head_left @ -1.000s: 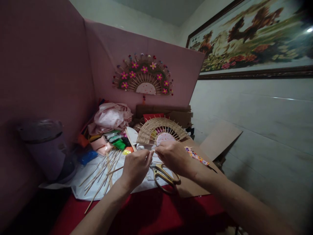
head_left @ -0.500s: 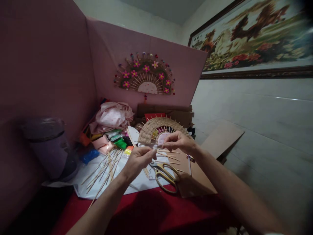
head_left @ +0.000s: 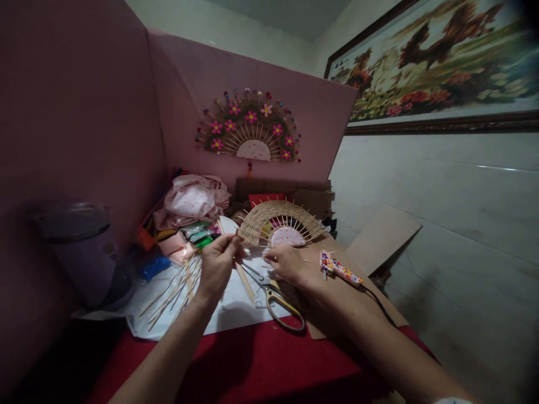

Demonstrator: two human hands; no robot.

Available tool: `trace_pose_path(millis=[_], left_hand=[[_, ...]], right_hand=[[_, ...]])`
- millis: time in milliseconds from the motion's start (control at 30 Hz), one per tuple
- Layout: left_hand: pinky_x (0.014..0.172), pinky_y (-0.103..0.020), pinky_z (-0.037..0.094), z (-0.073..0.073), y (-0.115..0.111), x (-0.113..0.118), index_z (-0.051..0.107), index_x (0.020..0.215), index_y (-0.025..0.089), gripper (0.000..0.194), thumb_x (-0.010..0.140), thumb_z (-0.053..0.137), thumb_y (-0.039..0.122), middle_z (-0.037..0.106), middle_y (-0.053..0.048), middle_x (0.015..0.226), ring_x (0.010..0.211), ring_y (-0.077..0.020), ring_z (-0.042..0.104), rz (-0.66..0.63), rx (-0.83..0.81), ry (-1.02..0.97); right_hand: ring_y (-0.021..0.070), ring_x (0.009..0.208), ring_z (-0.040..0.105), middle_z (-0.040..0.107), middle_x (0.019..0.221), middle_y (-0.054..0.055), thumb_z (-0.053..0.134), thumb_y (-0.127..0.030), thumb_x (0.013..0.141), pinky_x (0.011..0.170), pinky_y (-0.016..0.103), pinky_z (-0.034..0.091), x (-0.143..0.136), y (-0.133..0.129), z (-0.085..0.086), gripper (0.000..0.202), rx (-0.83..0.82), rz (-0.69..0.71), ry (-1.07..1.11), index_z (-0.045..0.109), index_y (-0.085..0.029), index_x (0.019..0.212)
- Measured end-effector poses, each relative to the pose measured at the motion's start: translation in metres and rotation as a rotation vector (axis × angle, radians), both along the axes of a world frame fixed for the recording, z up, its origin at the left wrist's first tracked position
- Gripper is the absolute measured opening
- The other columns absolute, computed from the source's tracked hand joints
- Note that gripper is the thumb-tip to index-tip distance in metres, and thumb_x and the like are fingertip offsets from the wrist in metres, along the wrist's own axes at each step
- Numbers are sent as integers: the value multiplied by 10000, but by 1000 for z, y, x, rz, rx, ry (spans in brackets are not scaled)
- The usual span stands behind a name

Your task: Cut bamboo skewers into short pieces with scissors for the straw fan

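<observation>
My left hand (head_left: 218, 264) is raised over the white sheet, thumb and forefinger pinched together; what is in the pinch is too small to make out. My right hand (head_left: 287, 264) is lower, fingertips drawn together just in front of the woven fan (head_left: 252, 224), above some thin sticks. Its grip is partly hidden. The fan is a tan woven arch on thin spokes with a pink dotted half-round base (head_left: 288, 237). Gold-handled scissors (head_left: 280, 303) lie between my forearms, blades partly spread. A flower-patterned glue gun (head_left: 340, 269) rests on the cardboard at the right.
Loose thin sticks (head_left: 177, 292) lie on the white sheet (head_left: 143, 331) at the left. Bags of coloured clay (head_left: 177, 247) and pink cloth (head_left: 191, 199) are piled behind. A lidded container (head_left: 84, 264) stands far left. A decorated fan (head_left: 252, 126) hangs on the pink panel.
My hands, close together before, have moved apart. The left went up and left; the right dropped toward the table, uncovering the fan's pink base and the glue gun.
</observation>
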State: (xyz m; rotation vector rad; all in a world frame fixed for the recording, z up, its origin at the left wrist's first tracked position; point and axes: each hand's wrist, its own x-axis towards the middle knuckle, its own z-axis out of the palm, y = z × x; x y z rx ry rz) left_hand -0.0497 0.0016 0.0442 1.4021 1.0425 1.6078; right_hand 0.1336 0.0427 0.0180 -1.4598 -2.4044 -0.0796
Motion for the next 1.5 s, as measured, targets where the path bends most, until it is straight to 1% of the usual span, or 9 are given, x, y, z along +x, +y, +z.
trace_pose_path(millis=[100, 167, 267, 433, 633, 933, 1167, 1367, 1500], left_hand=[[530, -239, 367, 2, 7, -14, 650, 786, 185, 273, 814, 480, 396, 641, -45, 648, 582, -152, 560, 394, -20, 462], [578, -273, 376, 2, 12, -24, 676, 849, 217, 304, 832, 431, 396, 677, -80, 731, 686, -208, 605, 633, -113, 782], [603, -329, 391, -2, 23, -38, 688, 908, 219, 375, 849, 360, 392, 691, -135, 830, 775, -286, 631, 782, -310, 1060], [610, -341, 417, -15, 39, -55, 699, 894, 162, 332, 795, 400, 268, 685, -171, 918, 846, -315, 637, 771, -501, 1191], [628, -346, 435, -21, 43, -61, 697, 890, 146, 304, 748, 436, 213, 681, -177, 956, 866, -310, 636, 745, -543, 1213], [619, -353, 449, -19, 39, -53, 703, 871, 116, 403, 828, 342, 288, 677, -194, 878, 829, -300, 634, 900, -385, 1211], [599, -336, 431, -12, 34, -57, 710, 833, 173, 340, 791, 398, 302, 678, -171, 879, 834, -301, 633, 761, -415, 1217], [611, -364, 436, -6, 32, -57, 705, 855, 164, 367, 804, 395, 353, 669, -189, 901, 835, -323, 630, 792, -447, 1192], [648, -388, 436, -1, 32, -60, 695, 936, 194, 373, 798, 426, 414, 673, -173, 958, 864, -341, 625, 810, -476, 1103]], right_hand=[[162, 733, 610, 708, 823, 48, 466, -317, 842, 610, 243, 347, -19, -10, -3, 261, -48, 15, 23, 707, -218, 824], [179, 732, 627, 714, 817, 64, 454, -302, 836, 596, 253, 351, -31, -15, -6, 269, -56, -6, -10, 708, -215, 819], [218, 738, 648, 716, 812, 112, 443, -272, 817, 600, 277, 376, -47, -18, -11, 283, -60, -61, -66, 711, -181, 813], [270, 767, 661, 708, 836, 174, 452, -304, 800, 610, 304, 420, -65, -14, -19, 313, -128, -138, -43, 714, -134, 818], [255, 773, 662, 711, 846, 167, 465, -251, 760, 618, 288, 420, -70, -7, -25, 289, -165, -170, 5, 722, -135, 820], [142, 607, 601, 691, 652, 55, 547, -221, 652, 521, 203, 351, -59, -1, -21, 185, -227, -67, 347, 714, -145, 675], [134, 569, 561, 645, 581, 33, 557, -226, 613, 508, 207, 348, -47, -3, -20, 163, -249, -73, 478, 695, -139, 624], [115, 519, 527, 593, 540, 13, 535, -194, 597, 482, 201, 359, -41, -8, -19, 102, -279, -15, 684, 614, -140, 561], [89, 402, 467, 509, 450, -38, 511, -192, 603, 411, 188, 345, -43, -12, -17, 43, -450, 85, 962, 529, -162, 579]])
